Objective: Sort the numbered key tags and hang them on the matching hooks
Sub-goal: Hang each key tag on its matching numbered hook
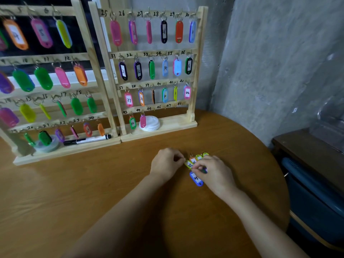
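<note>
On the surface (93, 183) before the right rack (194, 71), my left hand (165, 162) pinches the yellow tag (189, 164) by its ring. My right hand (214, 172), fingers curled, pinches the tag cluster (199, 157), just above the blue tag (196, 178) marked 45.

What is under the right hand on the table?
Loose key tags: a blue tag marked 45 pokes out below the right hand, a yellow tag and an orange tag above it. The fingers cover the rest.
</note>
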The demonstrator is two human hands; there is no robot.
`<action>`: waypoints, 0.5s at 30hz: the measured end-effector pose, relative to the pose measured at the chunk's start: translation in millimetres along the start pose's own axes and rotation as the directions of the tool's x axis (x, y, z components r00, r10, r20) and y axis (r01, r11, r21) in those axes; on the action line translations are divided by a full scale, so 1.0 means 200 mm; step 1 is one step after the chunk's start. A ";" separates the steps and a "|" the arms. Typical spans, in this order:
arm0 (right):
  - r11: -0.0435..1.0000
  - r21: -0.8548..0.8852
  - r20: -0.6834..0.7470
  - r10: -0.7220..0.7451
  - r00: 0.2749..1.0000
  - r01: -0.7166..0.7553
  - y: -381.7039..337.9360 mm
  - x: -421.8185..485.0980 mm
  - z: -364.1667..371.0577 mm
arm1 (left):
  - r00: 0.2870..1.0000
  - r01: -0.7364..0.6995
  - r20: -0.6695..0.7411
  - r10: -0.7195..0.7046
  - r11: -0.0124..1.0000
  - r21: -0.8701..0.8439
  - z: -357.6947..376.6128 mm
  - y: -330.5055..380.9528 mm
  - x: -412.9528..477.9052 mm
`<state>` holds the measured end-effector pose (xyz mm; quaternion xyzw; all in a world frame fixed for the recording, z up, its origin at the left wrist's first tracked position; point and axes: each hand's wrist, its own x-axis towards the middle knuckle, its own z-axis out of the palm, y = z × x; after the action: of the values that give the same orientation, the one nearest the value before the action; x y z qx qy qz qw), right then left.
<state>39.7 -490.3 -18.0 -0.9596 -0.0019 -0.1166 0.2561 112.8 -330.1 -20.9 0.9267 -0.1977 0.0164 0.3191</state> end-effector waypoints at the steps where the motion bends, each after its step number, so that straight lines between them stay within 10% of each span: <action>1: 1.000 0.002 0.000 -0.004 1.000 0.004 -0.01 0.00 0.00 | 1.000 -0.001 0.001 0.001 1.000 -0.007 0.00 0.00 0.00; 15: 0.995 0.097 -0.048 -0.029 0.998 0.034 -0.17 0.11 -0.12 | 0.990 0.076 -0.103 -0.100 0.974 -0.211 -0.21 -0.02 0.05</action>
<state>53.2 -473.2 23.3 -0.9428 -0.0166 -0.1426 0.3008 127.0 -306.0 11.3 0.8940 -0.1387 0.0338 0.4247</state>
